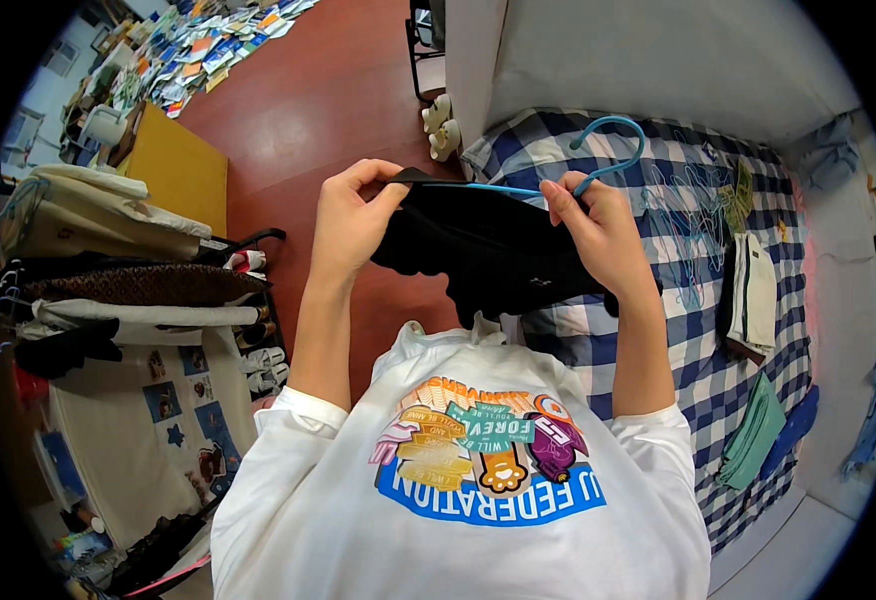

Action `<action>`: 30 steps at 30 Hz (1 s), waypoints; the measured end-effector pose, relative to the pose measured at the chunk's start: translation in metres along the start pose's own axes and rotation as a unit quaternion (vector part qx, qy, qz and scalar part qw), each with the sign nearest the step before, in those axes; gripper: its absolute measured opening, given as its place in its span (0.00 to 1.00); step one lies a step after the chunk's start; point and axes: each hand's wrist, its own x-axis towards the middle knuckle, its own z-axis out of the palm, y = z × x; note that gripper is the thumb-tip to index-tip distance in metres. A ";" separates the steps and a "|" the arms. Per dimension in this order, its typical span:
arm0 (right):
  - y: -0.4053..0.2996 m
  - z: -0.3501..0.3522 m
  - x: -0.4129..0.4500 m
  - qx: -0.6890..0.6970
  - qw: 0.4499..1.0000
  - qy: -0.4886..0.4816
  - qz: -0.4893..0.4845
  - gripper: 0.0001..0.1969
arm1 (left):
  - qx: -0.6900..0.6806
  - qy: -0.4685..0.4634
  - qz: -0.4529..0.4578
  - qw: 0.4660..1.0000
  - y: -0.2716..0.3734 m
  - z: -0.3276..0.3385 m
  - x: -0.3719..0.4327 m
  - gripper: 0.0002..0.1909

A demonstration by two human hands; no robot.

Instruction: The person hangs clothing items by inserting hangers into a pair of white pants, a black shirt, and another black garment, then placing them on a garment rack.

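A black garment (498, 240) hangs between my two hands, its upper edge drawn along a blue clothes hanger (625, 161). My left hand (355, 210) pinches the garment's edge at one end, fingers and thumb together. Near the hanger's hook, my right hand (595, 225) grips the hanger and the cloth beside it. The hook curves up and stays uncovered; most of the hanger's bar is hidden by black fabric. A small light mark shows on the lower part of the cloth.
On the right lies a bed with a checked cover (588, 330), holding several thin hangers (682, 225), folded light clothing (753, 292) and a green folded cloth (754, 431). A clothes rack (265, 238) with garments stands left. White shoes (442, 127) sit by the bed's end.
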 end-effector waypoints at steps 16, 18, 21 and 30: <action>-0.005 0.012 -0.003 -0.003 1.000 0.019 -0.016 0.18 | -0.415 -0.056 -0.094 0.903 -0.005 0.005 -0.004 0.07; -0.004 0.019 -0.004 0.017 0.999 0.024 -0.020 0.17 | -0.438 -0.076 -0.089 0.892 -0.008 0.003 -0.004 0.08; -0.006 0.024 -0.005 0.030 0.999 0.021 -0.030 0.16 | -0.416 -0.091 -0.084 0.901 -0.004 0.002 -0.005 0.08; -0.014 0.025 -0.009 0.023 0.998 -0.001 -0.065 0.15 | -0.339 -0.073 -0.083 0.934 0.001 0.005 -0.013 0.07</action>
